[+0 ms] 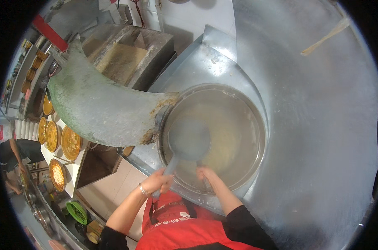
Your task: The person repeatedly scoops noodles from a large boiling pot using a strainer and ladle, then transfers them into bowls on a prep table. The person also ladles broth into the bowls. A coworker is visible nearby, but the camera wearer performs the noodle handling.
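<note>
A large round metal pot (262,147) of cloudy liquid (229,125) stands before me. My left hand (159,181) grips the grey handle of a large round-headed scoop (189,137). Its head hangs over the left part of the pot, and blur hides whether it is solid or perforated. At the near side of the pot, my right hand (206,173) is closed around a slim tool (206,185). The tool's far end is blurred beside the scoop's rim. Something pale, too blurred to name, shows in the liquid right of the scoop.
A curved grey-green metal duct (107,109) joins the pot's left side. Sheet metal (317,125) rises on the right. Orange bowls, one holding food (57,175), stand on a white table (71,184). Below is a green basket (76,212). A person (25,153) works far left.
</note>
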### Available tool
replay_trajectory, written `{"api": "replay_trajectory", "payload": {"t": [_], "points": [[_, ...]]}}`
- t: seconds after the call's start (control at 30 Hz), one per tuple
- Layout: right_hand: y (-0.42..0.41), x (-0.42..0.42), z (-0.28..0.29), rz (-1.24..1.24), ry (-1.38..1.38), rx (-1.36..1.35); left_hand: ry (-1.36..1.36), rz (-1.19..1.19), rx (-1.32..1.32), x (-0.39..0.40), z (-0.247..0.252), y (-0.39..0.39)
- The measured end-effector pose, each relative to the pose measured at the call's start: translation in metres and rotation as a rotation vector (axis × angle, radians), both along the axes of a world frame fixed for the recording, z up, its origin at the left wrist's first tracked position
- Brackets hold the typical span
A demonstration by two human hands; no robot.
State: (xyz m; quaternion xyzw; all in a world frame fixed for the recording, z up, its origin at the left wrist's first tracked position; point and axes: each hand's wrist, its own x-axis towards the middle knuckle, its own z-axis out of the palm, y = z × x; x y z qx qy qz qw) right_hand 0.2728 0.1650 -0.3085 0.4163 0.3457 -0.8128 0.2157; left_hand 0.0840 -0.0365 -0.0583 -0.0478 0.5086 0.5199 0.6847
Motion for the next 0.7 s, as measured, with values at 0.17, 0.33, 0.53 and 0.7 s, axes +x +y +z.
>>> {"api": "replay_trajectory", "payload": {"t": [0.17, 0.33, 0.53, 0.7], "points": [[0.016, -0.004, 0.019, -0.132, -0.047, 0.150, 0.473, -0.125, -0.136, -0.022, -0.053, 0.061], [0.029, 0.000, 0.153, 0.183, -0.153, 0.561, 1.124, -0.349, -0.299, -0.029, -0.113, 0.083], [0.006, 0.004, 0.053, 0.655, -0.097, 0.760, 1.340, -0.563, -0.477, -0.031, -0.072, 0.096], [0.035, 0.038, -0.034, 0.766, 0.424, 1.190, 1.277, -0.507, -0.416, -0.017, -0.045, 0.076]]}}
